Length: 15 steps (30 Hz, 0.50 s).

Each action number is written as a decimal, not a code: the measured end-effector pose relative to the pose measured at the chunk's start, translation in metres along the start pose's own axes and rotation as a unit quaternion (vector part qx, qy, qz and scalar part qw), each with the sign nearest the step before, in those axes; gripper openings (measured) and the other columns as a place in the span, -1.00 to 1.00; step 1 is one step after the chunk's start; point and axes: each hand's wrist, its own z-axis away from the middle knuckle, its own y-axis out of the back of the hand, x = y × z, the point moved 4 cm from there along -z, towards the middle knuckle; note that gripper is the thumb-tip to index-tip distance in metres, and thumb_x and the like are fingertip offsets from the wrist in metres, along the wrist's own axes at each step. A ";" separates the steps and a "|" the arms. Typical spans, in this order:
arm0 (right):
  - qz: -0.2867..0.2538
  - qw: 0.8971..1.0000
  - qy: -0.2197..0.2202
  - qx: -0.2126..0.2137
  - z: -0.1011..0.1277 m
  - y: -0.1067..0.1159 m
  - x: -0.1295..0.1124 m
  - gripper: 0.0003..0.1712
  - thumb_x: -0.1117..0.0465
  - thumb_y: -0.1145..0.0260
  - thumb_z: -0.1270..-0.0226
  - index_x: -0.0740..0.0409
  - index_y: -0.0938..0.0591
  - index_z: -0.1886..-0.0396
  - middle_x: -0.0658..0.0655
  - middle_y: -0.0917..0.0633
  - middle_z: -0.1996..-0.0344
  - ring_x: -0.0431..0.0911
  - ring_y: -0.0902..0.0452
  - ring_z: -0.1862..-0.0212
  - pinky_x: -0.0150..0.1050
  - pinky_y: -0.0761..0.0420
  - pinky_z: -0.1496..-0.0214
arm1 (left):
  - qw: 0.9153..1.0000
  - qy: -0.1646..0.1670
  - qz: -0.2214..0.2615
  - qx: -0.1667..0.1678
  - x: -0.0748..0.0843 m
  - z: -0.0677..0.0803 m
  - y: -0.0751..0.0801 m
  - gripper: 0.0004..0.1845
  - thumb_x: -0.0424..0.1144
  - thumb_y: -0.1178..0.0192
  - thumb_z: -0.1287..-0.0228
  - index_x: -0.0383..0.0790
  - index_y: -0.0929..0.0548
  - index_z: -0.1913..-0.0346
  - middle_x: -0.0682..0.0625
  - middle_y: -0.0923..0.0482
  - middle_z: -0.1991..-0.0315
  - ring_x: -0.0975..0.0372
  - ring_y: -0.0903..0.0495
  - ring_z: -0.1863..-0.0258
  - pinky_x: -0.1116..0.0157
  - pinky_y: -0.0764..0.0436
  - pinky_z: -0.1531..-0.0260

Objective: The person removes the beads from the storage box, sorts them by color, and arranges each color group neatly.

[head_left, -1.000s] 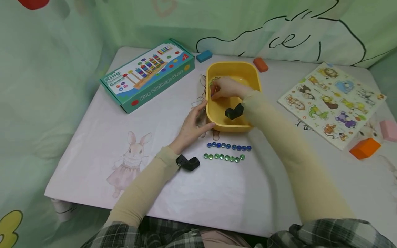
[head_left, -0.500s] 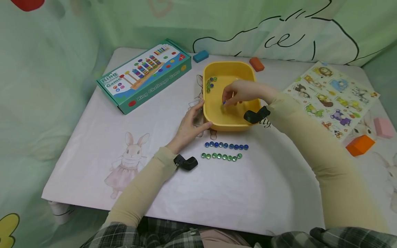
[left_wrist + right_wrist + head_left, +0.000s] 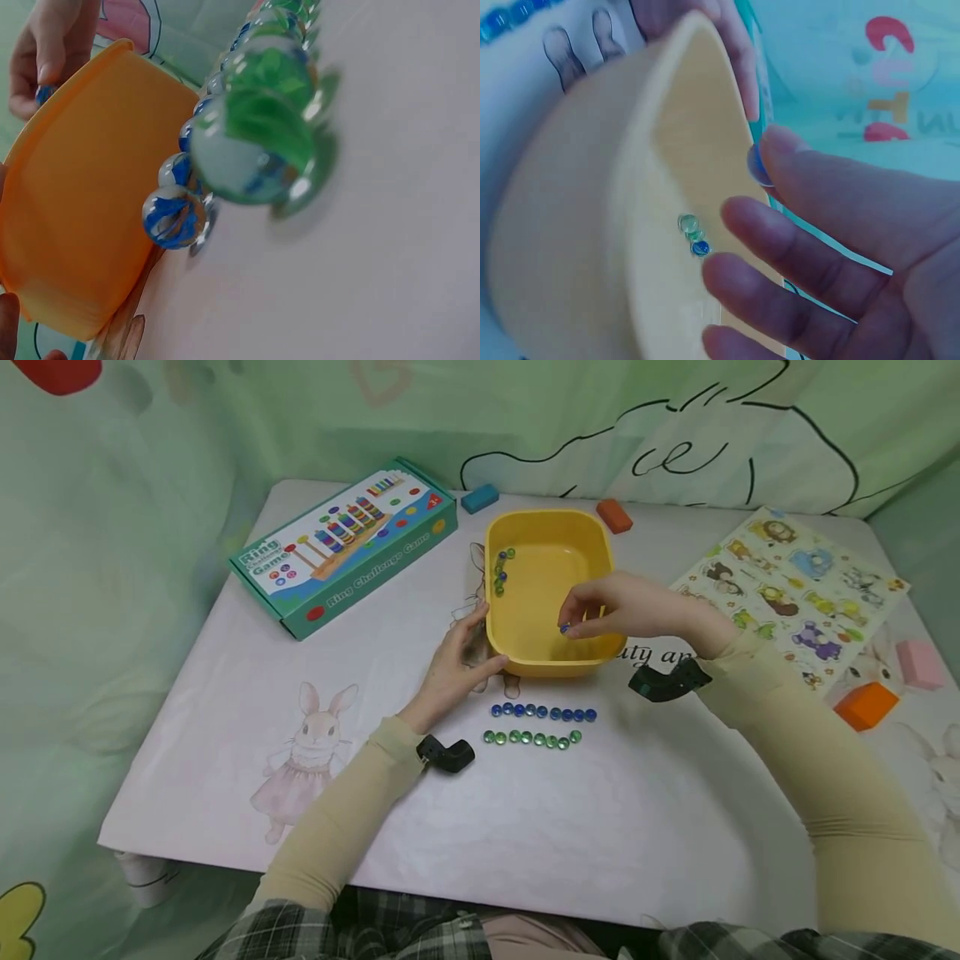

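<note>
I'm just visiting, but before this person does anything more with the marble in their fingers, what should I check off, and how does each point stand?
1. Marble in hand: ok. The right hand pinches a blue marble.
2. Firmness of that pinch: cannot tell from stills.
3. Bin steadied: ok. The left hand touches the near left side of the yellow bin.
4. Colours kept apart on the table: ok. The blue row lies between the bin and the green row.
5. Green row straight: not ok. Its right-end marble sits closer to the blue row than its neighbour.
6. Bin emptied: not ok. Blue and green marbles lie along its left side.
</note>
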 end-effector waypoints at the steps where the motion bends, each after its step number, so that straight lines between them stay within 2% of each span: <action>1: -0.004 1.000 -0.001 0.005 0.005 -0.002 0.000 -0.84 0.13 -0.27 -0.25 0.08 -0.61 0.22 0.01 -0.59 0.40 -0.11 -0.42 0.28 -0.31 -0.48 0.25 | 1.000 0.001 0.000 0.000 0.000 0.000 0.000 -0.18 -0.05 -0.26 -0.16 0.13 -0.06 -0.42 0.29 0.04 -0.44 0.28 -0.04 -0.41 0.24 -0.04 -0.41; 5: -0.028 0.999 0.003 0.024 0.025 -0.009 0.001 -0.87 0.16 -0.28 -0.24 0.07 -0.61 0.24 0.01 -0.58 0.44 -0.13 -0.41 0.34 -0.38 -0.49 0.36 | 1.000 -0.001 0.001 0.000 -0.001 0.000 0.000 -0.18 -0.05 -0.26 -0.16 0.13 -0.06 -0.42 0.27 0.04 -0.44 0.28 -0.05 -0.41 0.23 -0.04 -0.41; 15: -0.061 0.994 0.056 0.075 0.065 -0.030 0.013 -0.89 0.23 -0.33 -0.17 0.08 -0.62 0.28 -0.07 -0.58 0.48 -0.25 -0.37 0.49 -0.43 -0.43 0.50 | 1.000 -0.003 0.005 0.004 -0.002 -0.001 -0.001 -0.18 -0.07 -0.27 -0.15 0.12 -0.07 -0.42 0.28 0.04 -0.44 0.26 -0.06 -0.41 0.20 -0.05 -0.40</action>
